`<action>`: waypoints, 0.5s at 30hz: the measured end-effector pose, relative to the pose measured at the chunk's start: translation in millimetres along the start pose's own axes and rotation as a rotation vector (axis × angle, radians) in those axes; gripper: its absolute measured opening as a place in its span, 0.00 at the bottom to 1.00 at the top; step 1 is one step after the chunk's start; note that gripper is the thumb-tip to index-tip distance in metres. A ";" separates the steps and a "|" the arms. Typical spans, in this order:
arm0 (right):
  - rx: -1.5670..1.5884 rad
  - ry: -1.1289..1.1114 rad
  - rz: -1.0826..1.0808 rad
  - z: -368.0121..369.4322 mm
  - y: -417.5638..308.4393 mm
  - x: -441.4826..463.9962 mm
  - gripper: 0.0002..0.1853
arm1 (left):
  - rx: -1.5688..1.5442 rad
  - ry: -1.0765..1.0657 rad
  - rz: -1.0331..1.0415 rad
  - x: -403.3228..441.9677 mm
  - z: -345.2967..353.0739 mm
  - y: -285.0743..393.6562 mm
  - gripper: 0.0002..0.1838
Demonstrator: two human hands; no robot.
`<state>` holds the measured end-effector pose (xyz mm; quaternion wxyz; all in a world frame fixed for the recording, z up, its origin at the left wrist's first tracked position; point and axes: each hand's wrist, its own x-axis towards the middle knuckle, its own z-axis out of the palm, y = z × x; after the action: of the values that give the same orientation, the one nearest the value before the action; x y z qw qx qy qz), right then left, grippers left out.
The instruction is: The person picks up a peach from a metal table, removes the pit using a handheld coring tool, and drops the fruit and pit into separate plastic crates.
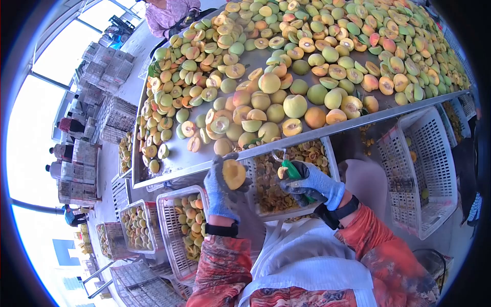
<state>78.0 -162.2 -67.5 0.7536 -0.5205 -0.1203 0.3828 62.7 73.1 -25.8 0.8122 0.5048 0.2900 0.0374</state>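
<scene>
My left hand (219, 185), in a grey and blue work glove, grips a halved peach (234, 174) with its yellow cut face showing. Gloved the same way, my right hand (318, 185) is closed around a green-handled pitting tool (293, 171) that ends in a metal loop. A small pale brown piece (282, 173), perhaps a pit, is against the tool. Both hands are over a white crate (331, 158) of brown pits and scraps, at the near edge of a metal table (179, 146) heaped with whole and halved peaches (295, 106).
White crates of peaches (190, 225) stand at lower left. A tilted white crate (434, 169) with a few fruits is at right. Another person (166, 18) works across the table's far left. Stacked crates (105, 66) and more people are in the left background.
</scene>
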 end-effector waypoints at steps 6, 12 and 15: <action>-1.196 0.323 0.096 -7.9 39.7 -2.5 0.24 | 1.395 0.388 0.352 0.1 -137.4 58.4 0.22; -1.199 0.216 0.077 3.0 44.1 3.9 0.23 | 1.642 0.402 0.465 117.7 -13.5 70.9 0.30; -1.197 0.254 0.104 -0.8 38.0 -2.7 0.23 | 1.878 0.368 0.303 149.3 24.7 41.5 0.36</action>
<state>59.5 -158.3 -100.6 0.3193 -0.9002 -0.1983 0.2198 208.6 126.4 -47.6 0.0065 0.9663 0.2560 -0.0267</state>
